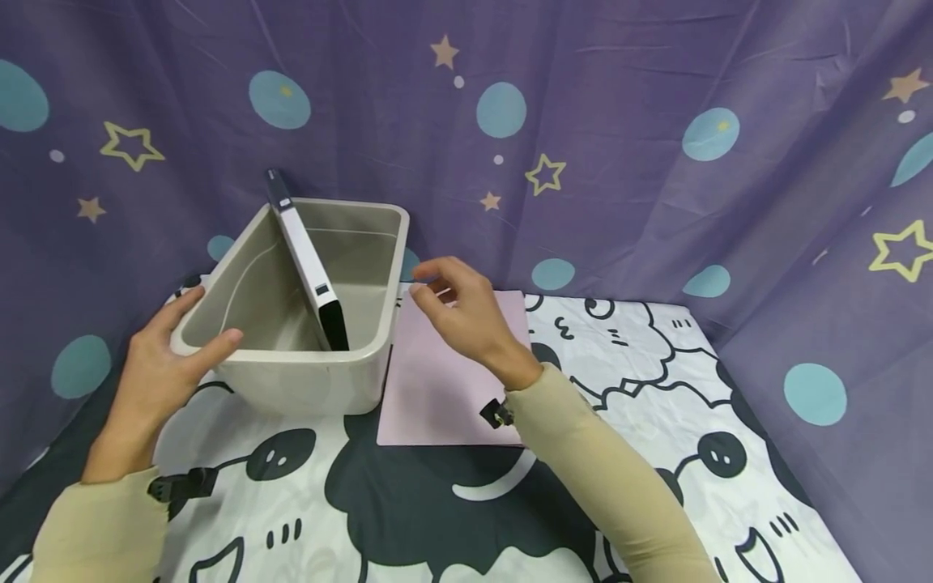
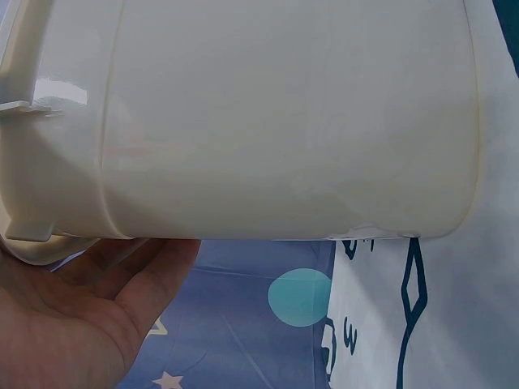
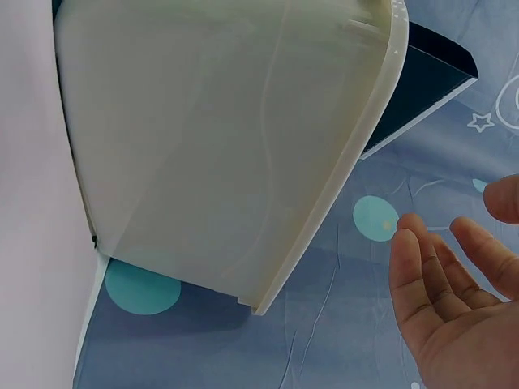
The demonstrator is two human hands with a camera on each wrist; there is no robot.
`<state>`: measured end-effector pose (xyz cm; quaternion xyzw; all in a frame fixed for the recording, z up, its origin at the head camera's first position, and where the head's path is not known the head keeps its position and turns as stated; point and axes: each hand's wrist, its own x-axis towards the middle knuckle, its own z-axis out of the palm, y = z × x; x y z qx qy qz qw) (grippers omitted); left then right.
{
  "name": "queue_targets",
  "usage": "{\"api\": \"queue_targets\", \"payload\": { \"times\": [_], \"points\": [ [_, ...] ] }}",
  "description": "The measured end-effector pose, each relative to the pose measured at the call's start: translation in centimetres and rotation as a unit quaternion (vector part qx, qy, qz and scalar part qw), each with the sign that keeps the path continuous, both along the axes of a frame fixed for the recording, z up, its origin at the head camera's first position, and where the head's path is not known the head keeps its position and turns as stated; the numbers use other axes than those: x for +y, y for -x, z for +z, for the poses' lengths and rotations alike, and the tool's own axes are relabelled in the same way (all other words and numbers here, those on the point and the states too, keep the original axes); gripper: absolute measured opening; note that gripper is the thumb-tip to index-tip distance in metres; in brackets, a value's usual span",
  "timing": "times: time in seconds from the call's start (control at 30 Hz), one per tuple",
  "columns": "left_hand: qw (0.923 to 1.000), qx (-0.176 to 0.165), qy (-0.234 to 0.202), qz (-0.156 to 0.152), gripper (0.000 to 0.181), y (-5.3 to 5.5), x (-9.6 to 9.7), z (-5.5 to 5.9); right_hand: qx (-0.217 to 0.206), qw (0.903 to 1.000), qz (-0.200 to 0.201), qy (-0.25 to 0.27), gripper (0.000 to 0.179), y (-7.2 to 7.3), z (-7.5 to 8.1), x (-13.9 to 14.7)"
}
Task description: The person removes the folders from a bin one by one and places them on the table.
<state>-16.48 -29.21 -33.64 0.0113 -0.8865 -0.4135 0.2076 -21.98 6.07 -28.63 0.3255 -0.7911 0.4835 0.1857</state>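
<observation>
- Inside the beige plastic tub [image 1: 306, 385], a flat black-and-white case [image 1: 306, 255] leans, seemingly placed.
- My left hand [image 1: 162, 356] grips the tub; right hand [image 1: 472, 314] loose-fingered, empty.
- What's left, I can't tell.

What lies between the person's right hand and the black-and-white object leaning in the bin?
In the head view, the right rim of the bin and part of its bare interior lie between the right hand and the black-and-white object.

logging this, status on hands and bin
Left hand grips bin. Right hand empty, beside bin. Black-and-white object leans inside, one end sticking out. Nothing visibly in the way.
</observation>
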Motion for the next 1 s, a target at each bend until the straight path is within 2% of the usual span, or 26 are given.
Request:
{"api": "queue_targets", "payload": {
  "times": [0.3,0.5,0.8,1.0],
  "points": [
    [0.9999,-0.009,0.005,0.011,0.082,-0.1,-0.1,0.1,-0.006,0.9998,0.017,0.002,0.020,0.3,0.9,-1.1],
    [0.9999,-0.009,0.001,0.006,0.083,0.1,0.0,-0.1,-0.004,0.9999,0.013,-0.008,0.021,0.4,1.5,-1.6],
    [0.9999,-0.013,-0.002,0.009,0.082,0.2,0.1,-0.5,-0.047,0.9984,0.017,-0.026,0.021,0.4,2.1,-2.4],
    [0.9996,-0.025,-0.002,0.010,0.081,0.3,-0.2,-0.2,-0.052,0.9980,0.010,-0.035,0.021,0.7,2.9,-3.2]
  ]
}}
